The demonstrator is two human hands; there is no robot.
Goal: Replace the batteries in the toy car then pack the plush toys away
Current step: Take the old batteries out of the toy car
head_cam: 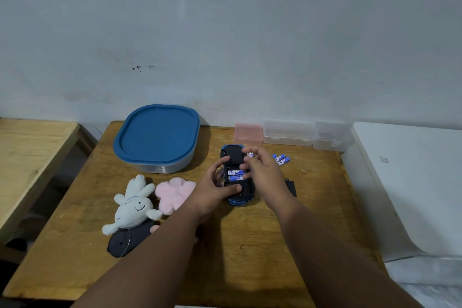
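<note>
Left hand [212,191] grips the upturned toy car [237,177] on the worktop [250,245]; right hand [262,172] pinches a battery [250,154] above its open compartment.

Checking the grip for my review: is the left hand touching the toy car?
Touching. The head view shows the left hand gripping the upturned toy car, thumb pressed on its underside and fingers wrapped round its far-left edge.

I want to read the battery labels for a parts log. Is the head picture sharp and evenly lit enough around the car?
Head view: soft, even indoor light with no glare; the toy car and its batteries are small and slightly blurred, print unreadable; right hand is motion-smeared; wide-angle lens bends the table edges.
</note>
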